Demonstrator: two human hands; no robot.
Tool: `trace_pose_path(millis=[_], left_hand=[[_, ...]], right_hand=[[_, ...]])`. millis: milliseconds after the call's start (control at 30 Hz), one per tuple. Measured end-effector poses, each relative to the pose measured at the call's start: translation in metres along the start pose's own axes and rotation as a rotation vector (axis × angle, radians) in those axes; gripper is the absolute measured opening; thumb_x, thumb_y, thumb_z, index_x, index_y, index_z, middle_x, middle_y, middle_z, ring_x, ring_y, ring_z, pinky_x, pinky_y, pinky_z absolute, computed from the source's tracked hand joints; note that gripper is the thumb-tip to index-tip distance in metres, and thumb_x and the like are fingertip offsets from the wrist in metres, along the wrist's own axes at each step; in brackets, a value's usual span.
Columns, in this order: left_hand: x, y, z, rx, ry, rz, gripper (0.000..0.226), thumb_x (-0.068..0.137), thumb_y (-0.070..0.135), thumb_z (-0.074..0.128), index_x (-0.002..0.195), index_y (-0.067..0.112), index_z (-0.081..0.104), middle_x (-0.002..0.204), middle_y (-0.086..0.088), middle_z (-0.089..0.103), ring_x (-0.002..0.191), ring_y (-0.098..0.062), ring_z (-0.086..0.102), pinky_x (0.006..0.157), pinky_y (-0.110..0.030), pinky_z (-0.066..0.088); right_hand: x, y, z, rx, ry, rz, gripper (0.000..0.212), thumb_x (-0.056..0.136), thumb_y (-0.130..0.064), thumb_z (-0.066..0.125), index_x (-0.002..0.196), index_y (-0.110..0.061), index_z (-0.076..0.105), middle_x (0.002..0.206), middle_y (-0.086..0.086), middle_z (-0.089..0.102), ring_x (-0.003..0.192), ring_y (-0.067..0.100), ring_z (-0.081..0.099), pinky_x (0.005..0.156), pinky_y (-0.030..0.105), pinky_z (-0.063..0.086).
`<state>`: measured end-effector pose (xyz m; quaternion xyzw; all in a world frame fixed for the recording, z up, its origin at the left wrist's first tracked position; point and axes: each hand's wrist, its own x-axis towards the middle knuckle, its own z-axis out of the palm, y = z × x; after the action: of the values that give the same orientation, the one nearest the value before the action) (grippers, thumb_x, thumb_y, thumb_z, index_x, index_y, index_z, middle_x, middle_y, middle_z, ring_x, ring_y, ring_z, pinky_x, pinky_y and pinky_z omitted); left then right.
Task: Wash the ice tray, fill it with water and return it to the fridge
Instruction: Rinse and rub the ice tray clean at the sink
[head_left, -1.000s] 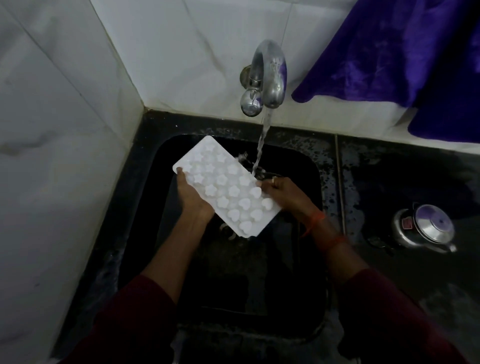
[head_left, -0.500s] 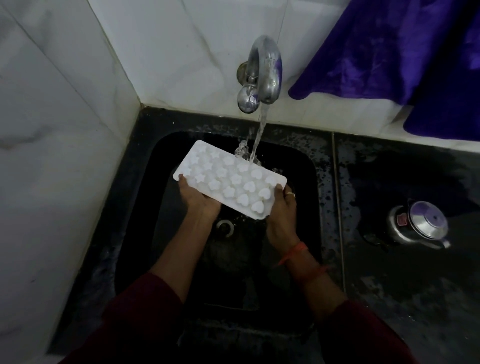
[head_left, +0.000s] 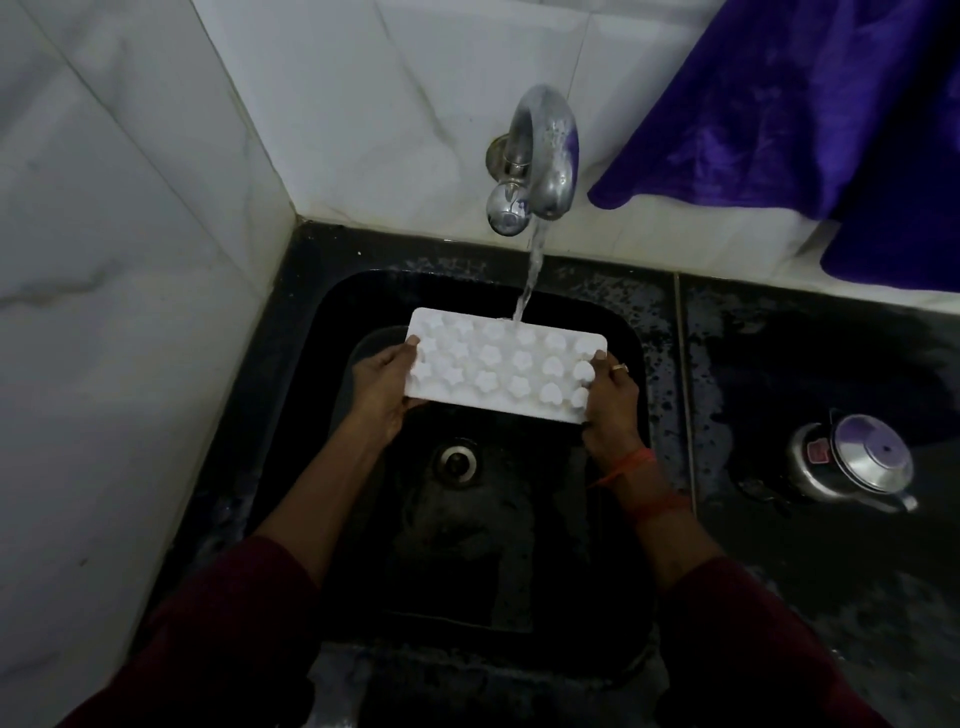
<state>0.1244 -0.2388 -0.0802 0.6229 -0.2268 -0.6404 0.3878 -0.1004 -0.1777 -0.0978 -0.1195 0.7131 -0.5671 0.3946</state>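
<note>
Tray (head_left: 504, 366): turned from slant to square across sink (head_left: 519, 561). Left hand (head_left: 382, 384), right hand (head_left: 610, 400) each grip short end, thumbs on top. Tap (head_left: 540, 161) stream now strikes far edge. Judged: rinsing stage; filling pending.

— What is the dark top like?
— The black counter (head_left: 810, 364) is wet and shiny. A black sink (head_left: 655, 332) is set into it, below the left hand (head_left: 382, 389) and the right hand (head_left: 610, 400).
— Is anything on it?
— A metal pot (head_left: 852, 462) sits well off to the right of the right hand.
</note>
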Motion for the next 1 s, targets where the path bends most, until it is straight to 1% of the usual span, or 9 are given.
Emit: trace_pose_path(millis=[100, 233, 333, 433, 567, 667, 767, 833, 1000], left_hand=[[0.004, 0.003, 0.004, 0.096, 0.008, -0.033, 0.027, 0.098, 0.038, 0.066, 0.087, 0.014, 0.069, 0.086, -0.004, 0.073, 0.072, -0.017, 0.069, 0.066, -0.031, 0.058], [0.002, 0.008, 0.010, 0.295, 0.032, -0.026, 0.040, 0.105, 0.049, 0.047, 0.093, 0.014, 0.060, 0.071, -0.001, 0.051, 0.060, -0.012, 0.047, 0.052, -0.024, 0.041], [0.005, 0.007, 0.005, 0.273, 0.081, 0.078, 0.042, 0.106, 0.046, 0.049, 0.077, 0.016, 0.057, 0.064, -0.003, 0.048, 0.054, -0.013, 0.044, 0.040, -0.016, 0.036], [0.005, 0.008, -0.005, 0.267, 0.134, 0.132, 0.043, 0.106, 0.045, 0.049, 0.074, 0.018, 0.057, 0.063, -0.003, 0.048, 0.053, -0.013, 0.045, 0.040, -0.017, 0.035], [0.003, 0.008, -0.012, 0.212, 0.186, 0.149, 0.041, 0.106, 0.044, 0.048, 0.075, 0.018, 0.057, 0.066, -0.002, 0.049, 0.059, -0.013, 0.048, 0.055, -0.026, 0.042], [0.002, 0.007, -0.014, 0.177, 0.206, 0.163, 0.043, 0.106, 0.044, 0.049, 0.073, 0.016, 0.056, 0.065, -0.002, 0.050, 0.059, -0.013, 0.049, 0.057, -0.027, 0.042], [-0.001, 0.006, -0.013, 0.182, 0.204, 0.187, 0.044, 0.106, 0.044, 0.049, 0.072, 0.016, 0.054, 0.063, -0.001, 0.049, 0.055, -0.011, 0.049, 0.051, -0.024, 0.041], [-0.002, 0.003, -0.013, 0.177, 0.204, 0.188, 0.044, 0.106, 0.045, 0.049, 0.073, 0.016, 0.055, 0.064, -0.001, 0.050, 0.056, -0.012, 0.049, 0.051, -0.024, 0.041], [-0.006, 0.002, -0.016, 0.175, 0.203, 0.190, 0.043, 0.106, 0.046, 0.049, 0.075, 0.017, 0.056, 0.065, -0.001, 0.050, 0.056, -0.011, 0.048, 0.052, -0.025, 0.041]], right_hand=[[0.001, -0.004, -0.004, -0.015, -0.051, -0.008, 0.021, 0.105, -0.025, 0.051, 0.093, -0.020, 0.069, 0.091, 0.001, 0.070, 0.085, 0.018, 0.065, 0.080, 0.034, 0.056], [-0.001, -0.007, -0.004, -0.034, -0.065, -0.010, 0.024, 0.105, -0.029, 0.051, 0.090, -0.019, 0.069, 0.091, 0.003, 0.070, 0.091, 0.022, 0.065, 0.084, 0.039, 0.055], [-0.002, -0.007, -0.001, 0.001, -0.126, 0.032, 0.022, 0.104, -0.022, 0.050, 0.110, -0.010, 0.068, 0.097, 0.004, 0.070, 0.093, 0.023, 0.066, 0.078, 0.033, 0.056], [-0.006, -0.009, 0.003, 0.086, -0.259, 0.079, 0.033, 0.101, -0.012, 0.052, 0.132, -0.009, 0.059, 0.107, 0.003, 0.071, 0.092, 0.020, 0.069, 0.074, 0.028, 0.058], [-0.015, -0.004, 0.004, -0.004, -0.392, -0.093, 0.053, 0.092, -0.002, 0.061, 0.142, -0.011, 0.050, 0.125, 0.005, 0.067, 0.109, 0.017, 0.068, 0.086, 0.029, 0.055], [-0.024, -0.005, 0.010, -0.083, -0.339, -0.205, 0.052, 0.091, 0.001, 0.063, 0.141, -0.010, 0.051, 0.121, -0.002, 0.067, 0.104, 0.004, 0.068, 0.083, 0.020, 0.054], [-0.032, -0.009, 0.019, -0.099, -0.184, -0.233, 0.049, 0.080, -0.014, 0.067, 0.128, -0.013, 0.061, 0.109, -0.004, 0.069, 0.096, 0.008, 0.068, 0.081, 0.023, 0.056], [-0.033, -0.011, 0.023, -0.189, -0.131, -0.248, 0.039, 0.086, -0.015, 0.065, 0.125, -0.019, 0.063, 0.103, -0.013, 0.066, 0.096, 0.010, 0.065, 0.086, 0.025, 0.054], [-0.026, -0.014, 0.019, -0.323, -0.114, -0.215, 0.039, 0.090, -0.011, 0.056, 0.129, -0.014, 0.064, 0.099, -0.011, 0.062, 0.085, 0.004, 0.055, 0.064, -0.001, 0.038]])
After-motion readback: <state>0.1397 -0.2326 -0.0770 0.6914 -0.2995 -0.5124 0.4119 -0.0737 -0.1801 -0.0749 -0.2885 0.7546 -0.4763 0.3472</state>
